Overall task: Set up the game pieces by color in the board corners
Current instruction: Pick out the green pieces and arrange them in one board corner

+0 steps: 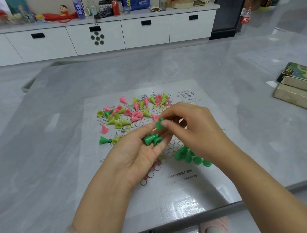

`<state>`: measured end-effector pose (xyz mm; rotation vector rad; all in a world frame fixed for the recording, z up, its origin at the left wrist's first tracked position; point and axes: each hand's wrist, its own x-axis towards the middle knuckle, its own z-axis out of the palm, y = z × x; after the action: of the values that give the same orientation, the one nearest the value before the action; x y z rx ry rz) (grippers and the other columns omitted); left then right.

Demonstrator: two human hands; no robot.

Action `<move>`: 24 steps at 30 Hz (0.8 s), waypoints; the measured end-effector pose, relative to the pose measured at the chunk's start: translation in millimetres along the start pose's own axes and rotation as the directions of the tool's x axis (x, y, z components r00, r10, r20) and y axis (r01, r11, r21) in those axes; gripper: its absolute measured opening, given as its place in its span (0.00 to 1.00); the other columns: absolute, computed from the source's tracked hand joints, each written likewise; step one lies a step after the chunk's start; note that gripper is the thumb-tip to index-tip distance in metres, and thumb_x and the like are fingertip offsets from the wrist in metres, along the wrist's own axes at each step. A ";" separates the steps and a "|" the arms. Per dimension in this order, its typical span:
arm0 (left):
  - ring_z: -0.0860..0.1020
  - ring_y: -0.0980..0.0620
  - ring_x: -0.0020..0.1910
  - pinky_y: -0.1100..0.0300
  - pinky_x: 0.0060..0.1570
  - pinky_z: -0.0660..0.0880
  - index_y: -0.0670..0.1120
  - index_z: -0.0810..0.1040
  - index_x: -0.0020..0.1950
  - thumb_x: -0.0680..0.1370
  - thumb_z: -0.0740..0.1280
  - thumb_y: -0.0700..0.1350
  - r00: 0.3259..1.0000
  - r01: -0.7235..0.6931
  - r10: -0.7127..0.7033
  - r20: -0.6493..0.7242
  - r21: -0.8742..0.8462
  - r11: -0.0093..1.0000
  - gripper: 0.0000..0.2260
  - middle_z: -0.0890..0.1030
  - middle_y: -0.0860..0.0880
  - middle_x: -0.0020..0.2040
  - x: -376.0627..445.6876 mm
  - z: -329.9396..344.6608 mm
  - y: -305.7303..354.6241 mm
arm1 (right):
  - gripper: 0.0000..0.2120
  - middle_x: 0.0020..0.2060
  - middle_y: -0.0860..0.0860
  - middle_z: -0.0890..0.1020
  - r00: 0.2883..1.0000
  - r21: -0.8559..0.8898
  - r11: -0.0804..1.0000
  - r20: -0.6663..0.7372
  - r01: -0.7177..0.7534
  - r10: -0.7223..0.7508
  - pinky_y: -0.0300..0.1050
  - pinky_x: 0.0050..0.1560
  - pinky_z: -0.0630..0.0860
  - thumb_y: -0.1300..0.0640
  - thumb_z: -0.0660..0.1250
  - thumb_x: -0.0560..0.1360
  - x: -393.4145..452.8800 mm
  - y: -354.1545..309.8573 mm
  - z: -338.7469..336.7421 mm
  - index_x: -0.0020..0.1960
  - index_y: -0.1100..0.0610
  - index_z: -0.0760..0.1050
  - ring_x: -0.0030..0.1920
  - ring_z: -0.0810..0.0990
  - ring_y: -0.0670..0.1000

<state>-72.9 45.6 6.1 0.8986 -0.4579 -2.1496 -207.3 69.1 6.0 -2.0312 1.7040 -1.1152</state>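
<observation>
A paper Chinese checkers board (182,191) is lying flat on the grey desk (60,160). On the board's far-left part, a loose heap of pink and yellow-green cone pieces (130,110) is lying scattered, most of them tipped over. Nearer the board's left edge, one green cone (103,140) is lying on its side beside a yellow-green one. Above the board's centre, the left hand (141,154) is lying palm up, its grip loosely cupped around two green pieces (151,139) resting on the fingers. Just right of it, the right hand (190,124) is pinching a single green piece (158,124) between thumb and fingertips, its grip narrow around the cone. Under the right wrist, in the board's near-right corner, a cluster of green pieces (190,156) is standing upright together. Well to the right of the board, a stack of boxes (297,90) is sitting on the desk.
</observation>
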 end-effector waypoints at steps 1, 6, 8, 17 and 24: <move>0.80 0.41 0.54 0.50 0.54 0.78 0.31 0.74 0.57 0.75 0.60 0.32 0.999 -0.003 0.003 -0.040 -0.007 1.000 0.11 0.79 0.33 0.55 0.1 -1.8 1.5 | 0.04 0.38 0.44 0.79 0.998 0.029 0.999 -0.045 -0.032 0.033 0.32 0.44 0.73 0.59 0.66 0.73 0.8 -0.4 -3.3 0.46 0.54 0.79 0.41 0.76 0.43; 0.76 0.40 0.55 0.48 0.49 0.76 0.34 0.72 0.53 0.74 0.53 0.27 0.982 -0.079 0.063 -0.179 -0.084 0.993 0.13 0.75 0.34 0.54 -1.6 -7.7 12.4 | 0.05 0.39 0.40 0.80 0.952 0.138 0.967 -0.193 -0.212 0.236 0.28 0.40 0.73 0.59 0.64 0.74 2.6 16.4 -25.5 0.44 0.49 0.76 0.41 0.77 0.37; 0.77 0.41 0.53 0.50 0.48 0.78 0.35 0.72 0.54 0.74 0.54 0.26 0.981 -0.096 0.076 -0.180 -0.105 0.990 0.13 0.76 0.35 0.53 -1.6 -9.3 15.1 | 0.06 0.38 0.38 0.79 0.945 0.078 0.964 -0.188 -0.256 0.266 0.24 0.40 0.71 0.60 0.65 0.74 0.8 30.4 -32.1 0.44 0.50 0.76 0.39 0.76 0.34; 0.72 0.58 0.19 0.70 0.17 0.67 0.38 0.73 0.60 0.78 0.59 0.38 0.972 -0.095 0.099 -0.212 0.027 0.995 0.11 0.78 0.46 0.37 2.0 -12.1 12.5 | 0.05 0.38 0.45 0.79 0.943 -0.183 0.939 0.110 -0.290 0.313 0.30 0.43 0.70 0.61 0.66 0.73 -14.3 74.1 -29.3 0.47 0.55 0.80 0.41 0.77 0.45; 0.66 0.58 0.18 0.70 0.16 0.61 0.42 0.74 0.58 0.77 0.61 0.39 0.966 -0.096 0.106 -0.237 0.057 0.994 0.10 0.78 0.49 0.31 6.0 -14.7 10.6 | 0.04 0.41 0.46 0.79 0.955 -0.164 0.960 0.156 -0.227 0.252 0.31 0.43 0.70 0.61 0.67 0.73 -11.0 78.1 -21.6 0.45 0.54 0.80 0.41 0.76 0.43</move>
<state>-59.7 33.6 -0.8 1.1200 -0.4219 -1.9153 -278.7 63.5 -33.5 -1.8735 1.9236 -0.7323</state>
